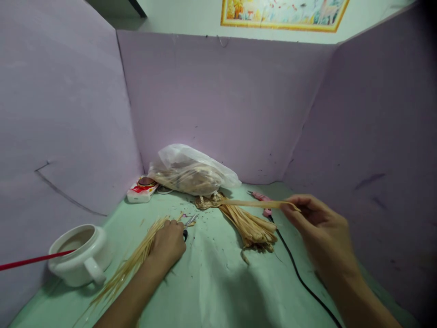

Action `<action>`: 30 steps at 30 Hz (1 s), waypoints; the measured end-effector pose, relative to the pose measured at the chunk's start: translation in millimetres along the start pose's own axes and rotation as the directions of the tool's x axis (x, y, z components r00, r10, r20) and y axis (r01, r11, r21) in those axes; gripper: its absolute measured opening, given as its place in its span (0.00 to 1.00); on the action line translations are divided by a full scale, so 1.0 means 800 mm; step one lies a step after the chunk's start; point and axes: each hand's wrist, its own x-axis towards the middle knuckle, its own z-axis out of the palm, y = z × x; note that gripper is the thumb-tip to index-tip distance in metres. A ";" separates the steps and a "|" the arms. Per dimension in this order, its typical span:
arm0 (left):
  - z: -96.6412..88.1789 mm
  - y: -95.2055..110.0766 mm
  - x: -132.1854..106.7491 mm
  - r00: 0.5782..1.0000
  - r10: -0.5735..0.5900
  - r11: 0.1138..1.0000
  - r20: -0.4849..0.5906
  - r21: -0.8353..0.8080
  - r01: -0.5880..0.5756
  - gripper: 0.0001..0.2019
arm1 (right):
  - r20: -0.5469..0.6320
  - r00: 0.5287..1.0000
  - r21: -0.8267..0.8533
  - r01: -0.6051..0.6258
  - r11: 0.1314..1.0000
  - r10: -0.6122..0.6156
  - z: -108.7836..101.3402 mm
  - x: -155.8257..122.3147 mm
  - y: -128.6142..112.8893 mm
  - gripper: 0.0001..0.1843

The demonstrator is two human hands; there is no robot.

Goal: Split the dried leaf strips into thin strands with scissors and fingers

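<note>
My left hand [168, 243] rests closed on the green table, over a long bundle of thin straw strips [131, 264], right beside small scissors [190, 222]. What its fingers hold is hidden. My right hand [317, 228] is raised at the right and pinches one flat straw strip [254, 203] that stretches left toward a small woven straw piece [208, 200]. A second bundle of straw [251, 228] lies between the hands.
A clear plastic bag with woven straw [191, 171] sits at the back. A white pot [80, 255] with a red stick stands at the left. A pink glue gun [261, 198] and its black cord [300, 278] lie at the right. Purple boards wall in the table.
</note>
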 end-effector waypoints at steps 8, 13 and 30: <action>-0.019 -0.001 0.001 0.994 -0.103 0.992 -0.033 -0.072 0.101 0.13 | 0.589 0.700 0.464 -0.702 0.541 0.403 0.026 -0.060 0.018 0.07; -0.039 -0.009 0.009 0.968 -0.249 0.780 -0.021 -0.596 0.188 0.09 | 0.632 0.552 0.241 -0.807 0.539 0.544 0.058 -0.081 0.040 0.12; -0.030 0.095 -0.062 0.866 0.352 0.723 0.355 -0.690 -0.011 0.09 | 0.400 0.684 0.197 -0.715 0.671 0.610 0.047 -0.077 0.068 0.14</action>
